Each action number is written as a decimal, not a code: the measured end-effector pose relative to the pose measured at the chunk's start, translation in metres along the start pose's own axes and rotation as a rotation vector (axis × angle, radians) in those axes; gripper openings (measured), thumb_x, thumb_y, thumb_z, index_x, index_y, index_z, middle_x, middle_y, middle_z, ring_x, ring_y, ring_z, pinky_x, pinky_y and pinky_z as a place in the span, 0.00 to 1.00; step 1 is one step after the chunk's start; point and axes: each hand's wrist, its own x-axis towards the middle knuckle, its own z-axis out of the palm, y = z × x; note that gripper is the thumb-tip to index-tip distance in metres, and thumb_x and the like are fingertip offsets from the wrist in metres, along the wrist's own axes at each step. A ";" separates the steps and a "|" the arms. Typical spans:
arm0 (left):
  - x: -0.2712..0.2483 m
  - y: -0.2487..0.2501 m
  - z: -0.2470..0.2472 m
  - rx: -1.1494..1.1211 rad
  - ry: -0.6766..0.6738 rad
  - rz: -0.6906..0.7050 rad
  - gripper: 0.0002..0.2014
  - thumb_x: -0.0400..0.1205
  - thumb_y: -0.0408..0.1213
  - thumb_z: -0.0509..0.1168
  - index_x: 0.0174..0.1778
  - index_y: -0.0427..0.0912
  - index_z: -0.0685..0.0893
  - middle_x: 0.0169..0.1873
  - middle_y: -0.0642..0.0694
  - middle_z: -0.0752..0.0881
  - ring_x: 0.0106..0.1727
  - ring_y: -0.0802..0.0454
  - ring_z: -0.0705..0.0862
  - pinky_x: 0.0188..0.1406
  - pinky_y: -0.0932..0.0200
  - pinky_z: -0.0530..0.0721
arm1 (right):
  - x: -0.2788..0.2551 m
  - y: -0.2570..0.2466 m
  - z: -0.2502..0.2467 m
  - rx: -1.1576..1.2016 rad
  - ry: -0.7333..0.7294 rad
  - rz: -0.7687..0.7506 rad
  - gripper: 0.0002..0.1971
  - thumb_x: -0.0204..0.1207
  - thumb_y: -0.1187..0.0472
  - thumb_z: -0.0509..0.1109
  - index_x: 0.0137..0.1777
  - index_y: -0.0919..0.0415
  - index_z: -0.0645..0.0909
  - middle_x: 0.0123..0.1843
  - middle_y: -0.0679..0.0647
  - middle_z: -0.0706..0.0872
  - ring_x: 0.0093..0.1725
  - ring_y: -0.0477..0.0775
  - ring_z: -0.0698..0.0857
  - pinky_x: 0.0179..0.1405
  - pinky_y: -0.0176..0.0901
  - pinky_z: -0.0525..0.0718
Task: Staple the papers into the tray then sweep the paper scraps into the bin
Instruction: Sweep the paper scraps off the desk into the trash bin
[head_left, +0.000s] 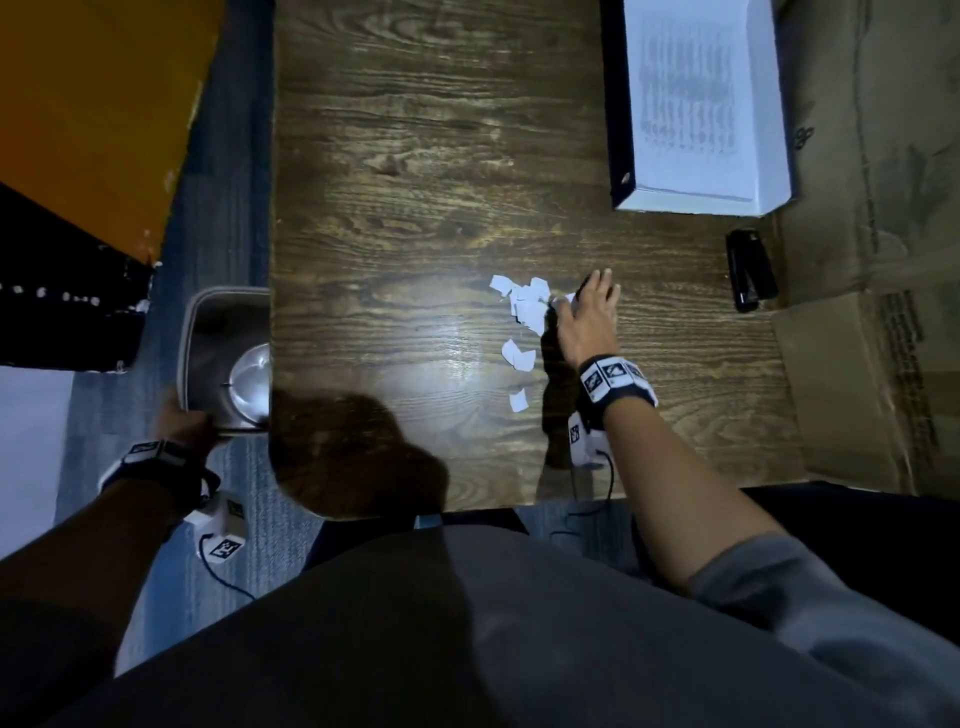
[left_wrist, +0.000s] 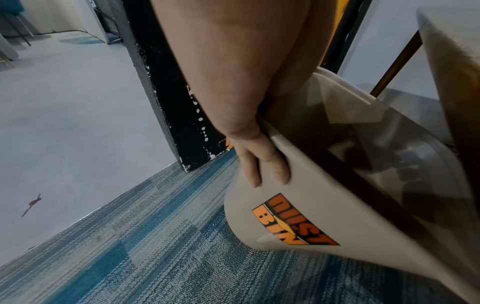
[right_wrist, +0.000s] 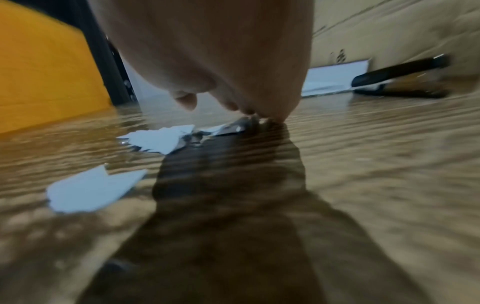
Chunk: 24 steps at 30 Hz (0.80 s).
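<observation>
White paper scraps (head_left: 524, 306) lie bunched mid-table, with loose pieces (head_left: 518, 354) nearer me; they show close up in the right wrist view (right_wrist: 161, 139). My right hand (head_left: 587, 317) stands on its edge just right of the pile, fingers straight, touching the table and the nearest scraps. My left hand (head_left: 182, 423) grips the rim of the beige dust bin (head_left: 208, 332) held off the table's left edge; in the left wrist view its fingers (left_wrist: 262, 164) curl over the bin's wall (left_wrist: 285, 205). The tray (head_left: 623, 104) holding printed papers sits at the back right.
A black stapler (head_left: 750, 270) lies by the table's right edge, also in the right wrist view (right_wrist: 400, 82). Cardboard (head_left: 862, 260) borders the table on the right. An orange panel (head_left: 93, 104) stands at the far left, over blue carpet (left_wrist: 155, 236).
</observation>
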 end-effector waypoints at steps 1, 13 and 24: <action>-0.004 0.004 0.001 -0.006 -0.006 0.001 0.25 0.76 0.11 0.55 0.69 0.27 0.75 0.53 0.33 0.81 0.54 0.38 0.80 0.14 0.67 0.82 | 0.004 -0.008 0.003 -0.030 -0.036 -0.011 0.36 0.83 0.46 0.50 0.83 0.67 0.44 0.86 0.62 0.42 0.84 0.67 0.40 0.83 0.59 0.44; -0.011 0.009 0.003 -0.102 0.029 0.027 0.26 0.77 0.09 0.52 0.63 0.40 0.73 0.34 0.46 0.74 0.31 0.52 0.77 0.08 0.73 0.77 | -0.031 -0.033 0.021 0.001 0.006 -0.252 0.31 0.84 0.55 0.54 0.83 0.68 0.50 0.86 0.63 0.49 0.85 0.64 0.45 0.84 0.56 0.48; 0.023 -0.013 0.005 -0.267 -0.016 -0.105 0.20 0.78 0.15 0.57 0.65 0.33 0.77 0.47 0.33 0.83 0.40 0.41 0.84 0.15 0.69 0.84 | -0.074 -0.076 0.079 0.089 -0.173 -0.257 0.36 0.83 0.51 0.53 0.83 0.68 0.42 0.86 0.61 0.40 0.84 0.63 0.36 0.83 0.55 0.38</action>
